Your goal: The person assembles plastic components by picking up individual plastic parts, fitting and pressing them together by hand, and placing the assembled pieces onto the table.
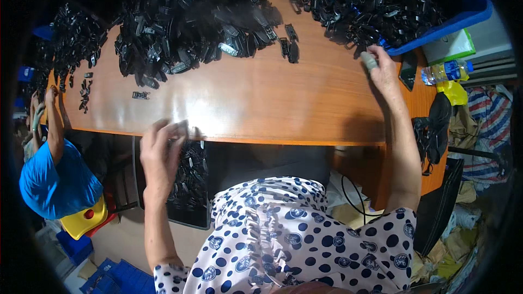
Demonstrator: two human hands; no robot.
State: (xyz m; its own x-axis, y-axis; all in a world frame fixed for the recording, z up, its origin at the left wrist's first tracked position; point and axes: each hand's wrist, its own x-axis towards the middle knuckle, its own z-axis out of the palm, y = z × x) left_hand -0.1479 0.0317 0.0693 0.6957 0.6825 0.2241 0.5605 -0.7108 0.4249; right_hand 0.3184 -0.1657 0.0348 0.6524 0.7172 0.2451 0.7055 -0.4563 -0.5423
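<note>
My left hand (pixel 159 149) hangs at the front edge of the wooden table (pixel 261 98), above a black tray (pixel 207 207) of small black parts. Its fingers are curled and a little blurred; a dark shape shows at the fingertips, too unclear to name. My right hand (pixel 383 71) reaches the edge of a heap of small black plastic parts (pixel 359 16) spilling from a blue bin (pixel 463 19). The fingers there are bent together, and one digit wears a grey fingertip cover (pixel 369 61). Whatever they grip is hidden.
A large heap of black clip-like parts (pixel 190 27) covers the back of the table. Loose parts (pixel 289 43) and a single part (pixel 140 95) lie nearer. A water bottle (pixel 447 72) is on the right. At far left a person in a blue shirt (pixel 60 179) works beside another heap.
</note>
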